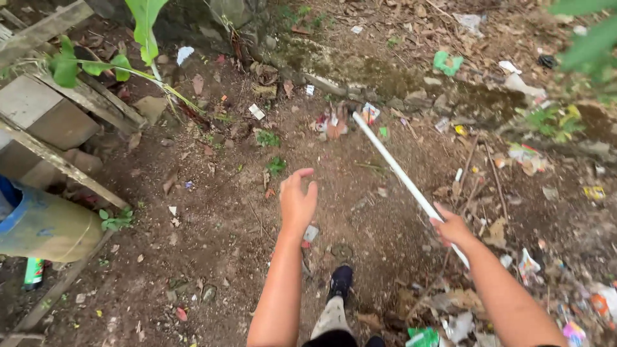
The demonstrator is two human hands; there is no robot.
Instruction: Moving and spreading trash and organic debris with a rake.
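Two hands showed: right hand [452, 228] clenched a white pole [398, 172], its far tip among unswept litter [334, 122]; left hand [297, 199] hung released.

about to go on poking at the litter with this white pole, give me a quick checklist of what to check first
1. Grip on the white pole: right hand closed around its lower part. Ok.
2. Left hand: empty, fingers spread, off the pole. Not ok if a two-handed hold is wanted.
3. Pole tip: at the wrapper scraps near the mossy stone edge; actual contact cannot tell.
4. Footing: dark shoe on bare dirt. Ok.
5. Path along the pole: only small leaves and litter. Ok.
6. Left side: wooden planks and yellow container stand apart from the pole. Ok.
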